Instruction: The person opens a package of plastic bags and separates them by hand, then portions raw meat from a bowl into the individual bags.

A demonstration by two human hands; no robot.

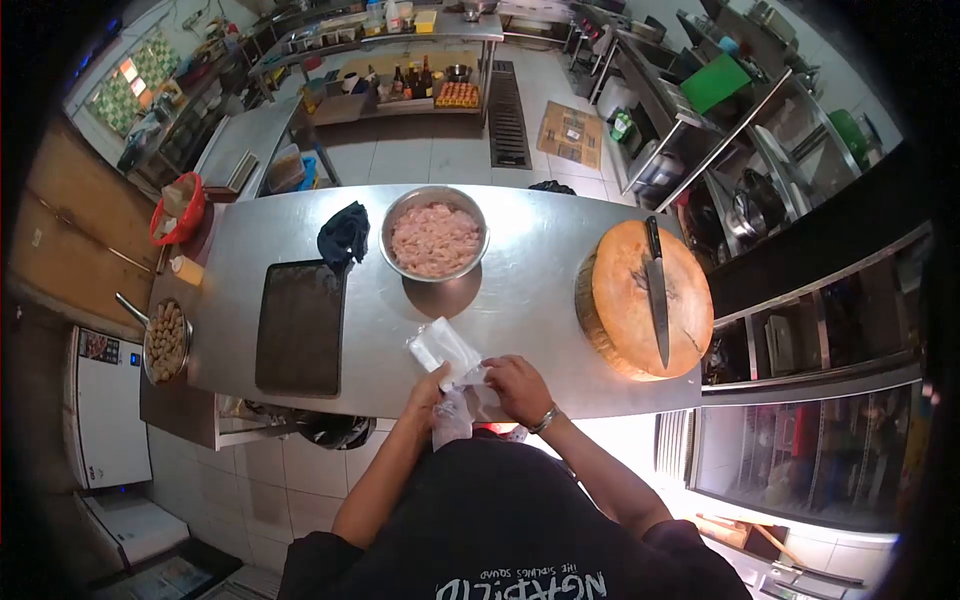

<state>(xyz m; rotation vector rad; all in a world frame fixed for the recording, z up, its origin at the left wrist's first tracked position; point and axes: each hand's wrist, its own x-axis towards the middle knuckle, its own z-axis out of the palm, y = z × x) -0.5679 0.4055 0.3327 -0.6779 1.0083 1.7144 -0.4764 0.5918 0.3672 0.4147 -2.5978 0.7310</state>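
At the front edge of the steel table, my left hand [428, 390] is closed on a bundle of clear plastic bags [443, 346]. One end of the bundle rests on the tabletop, and a loose part of the plastic hangs below my hands. My right hand [517, 389], with a bracelet at the wrist, has its fingers bent in a pinch on a thin piece of the same plastic. Beyond the bags stands a metal bowl [386, 250] of pale pink raw meat pieces [436, 238].
A knife [657, 300] lies on a thick round wooden chopping block [615, 300] at the right. To the left are a dark tray [300, 330], a dark cloth [344, 236] and a pan [150, 345] of small round pieces. A red basket [195, 215] sits at the far left.
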